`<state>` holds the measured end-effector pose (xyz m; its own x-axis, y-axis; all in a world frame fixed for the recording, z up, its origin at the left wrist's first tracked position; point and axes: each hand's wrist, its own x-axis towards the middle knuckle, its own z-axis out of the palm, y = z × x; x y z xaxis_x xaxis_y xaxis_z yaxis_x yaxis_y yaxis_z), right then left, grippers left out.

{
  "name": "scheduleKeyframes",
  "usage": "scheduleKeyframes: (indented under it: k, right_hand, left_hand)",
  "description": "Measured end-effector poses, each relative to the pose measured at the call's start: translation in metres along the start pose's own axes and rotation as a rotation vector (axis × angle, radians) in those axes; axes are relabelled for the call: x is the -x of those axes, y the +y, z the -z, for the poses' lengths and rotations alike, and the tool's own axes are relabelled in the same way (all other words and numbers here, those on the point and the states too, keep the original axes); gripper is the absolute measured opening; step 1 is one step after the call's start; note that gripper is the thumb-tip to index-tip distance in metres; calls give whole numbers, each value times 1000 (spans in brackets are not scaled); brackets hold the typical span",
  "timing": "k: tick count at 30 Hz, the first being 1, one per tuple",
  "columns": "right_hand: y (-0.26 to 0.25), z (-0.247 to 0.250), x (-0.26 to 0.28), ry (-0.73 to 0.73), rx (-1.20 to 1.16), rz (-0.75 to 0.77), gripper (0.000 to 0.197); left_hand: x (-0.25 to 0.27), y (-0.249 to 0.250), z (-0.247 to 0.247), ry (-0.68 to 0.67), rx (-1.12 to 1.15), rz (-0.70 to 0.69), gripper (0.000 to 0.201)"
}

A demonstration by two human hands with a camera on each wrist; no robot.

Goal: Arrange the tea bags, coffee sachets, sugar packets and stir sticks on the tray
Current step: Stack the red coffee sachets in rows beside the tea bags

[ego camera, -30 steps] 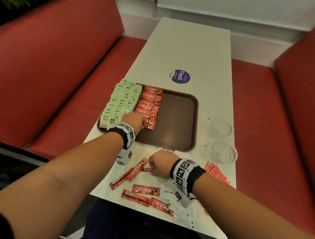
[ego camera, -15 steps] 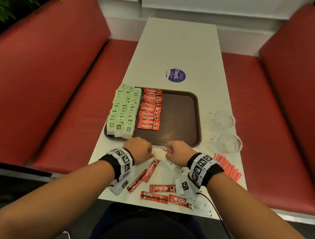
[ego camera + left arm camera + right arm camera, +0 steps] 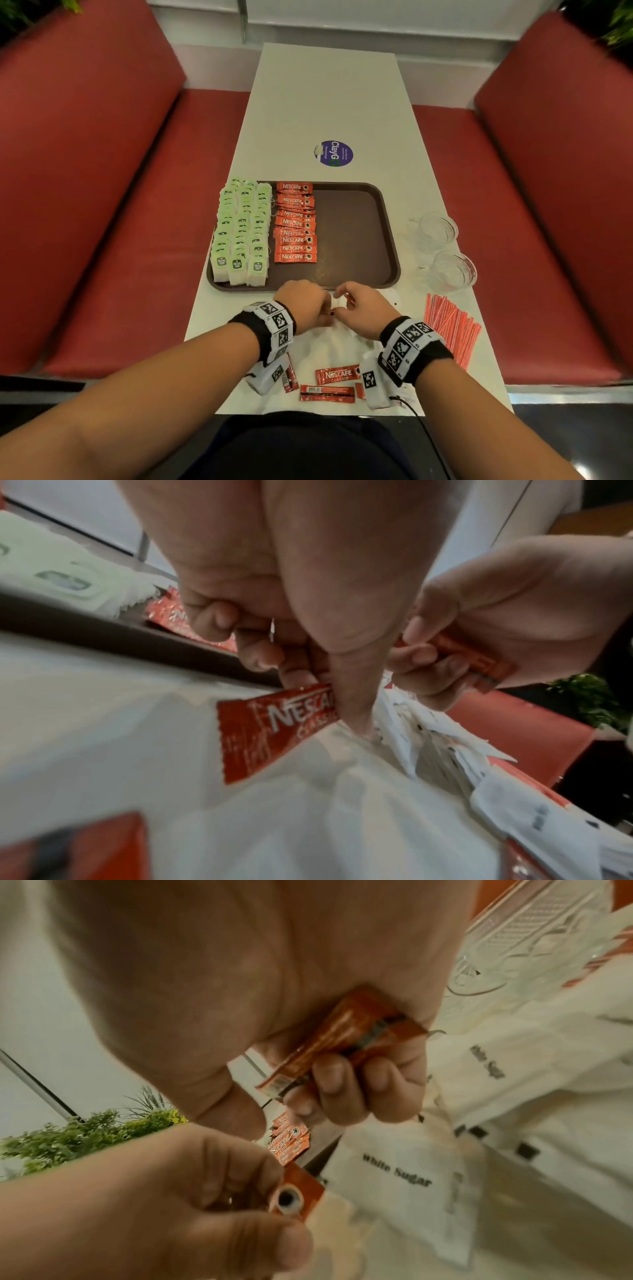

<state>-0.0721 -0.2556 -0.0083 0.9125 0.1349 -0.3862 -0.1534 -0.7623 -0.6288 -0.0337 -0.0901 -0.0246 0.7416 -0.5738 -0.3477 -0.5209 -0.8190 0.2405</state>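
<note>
A brown tray [image 3: 356, 236] holds rows of green tea bags [image 3: 241, 233] on its left and a column of red coffee sachets [image 3: 295, 222] beside them. Just in front of the tray my two hands meet over white sugar packets [image 3: 397, 1172]. My left hand [image 3: 305, 303] pinches a red coffee sachet [image 3: 274, 729] between thumb and fingers. My right hand [image 3: 359, 305] grips another coffee sachet [image 3: 335, 1039] in its curled fingers. More loose sachets [image 3: 337, 375] lie near the table's front edge. Red stir sticks [image 3: 452, 325] lie at the right.
Two glass cups [image 3: 442, 246] stand right of the tray. A purple round sticker [image 3: 333, 153] sits on the white table [image 3: 329, 102] beyond the tray. Red bench seats flank the table on both sides.
My left hand left the sachet column on the tray and came back to the table front. Both hands drew together and each took hold of a coffee sachet.
</note>
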Motion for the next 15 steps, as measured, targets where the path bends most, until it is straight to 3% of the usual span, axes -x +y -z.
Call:
scheduleKeyframes:
  k: [3, 6, 11, 15]
  right_hand:
    - [-3, 0, -5, 13, 20, 49, 9]
    - [-7, 4, -12, 24, 35, 67, 19]
    - [-12, 9, -23, 49, -13, 106, 18]
    - [-17, 11, -31, 123, -26, 100, 10]
  left_hand:
    - [0, -7, 10, 59, 35, -72, 31]
    - [2, -21, 13, 109, 142, -56, 33]
    - [5, -48, 22, 160, 381, -22, 16]
    - [-7, -62, 35, 274, 167, 7, 15]
